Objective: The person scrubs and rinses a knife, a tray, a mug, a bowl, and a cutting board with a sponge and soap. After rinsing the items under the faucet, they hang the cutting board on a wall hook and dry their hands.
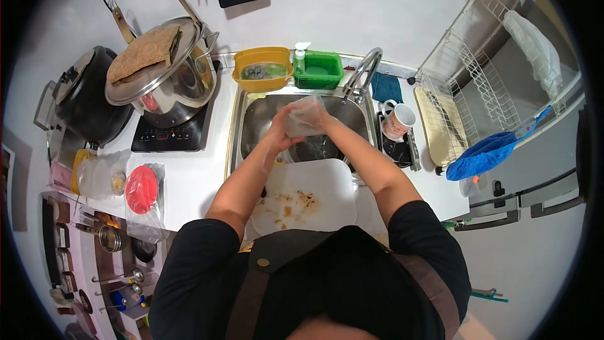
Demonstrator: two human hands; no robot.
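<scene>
Above the steel sink (255,116), a clear plastic container (304,118) is between my two hands. My left hand (281,131) has its fingers around the container's left side. My right hand (323,115) is at its upper right side, and its fingers are mostly hidden behind or inside the container. A white cutting board (336,195) with brown stains lies between the sink and my body. The curved faucet (371,66) stands just behind the sink, to the right of the container.
Behind the sink are a yellow basin (238,66) and a green tub (332,80) with a soap pump. A large pot (182,88) sits on an induction cooker (165,141) at left. Mugs (400,121), a wire rack (472,66) and a blue cloth (487,156) are at right.
</scene>
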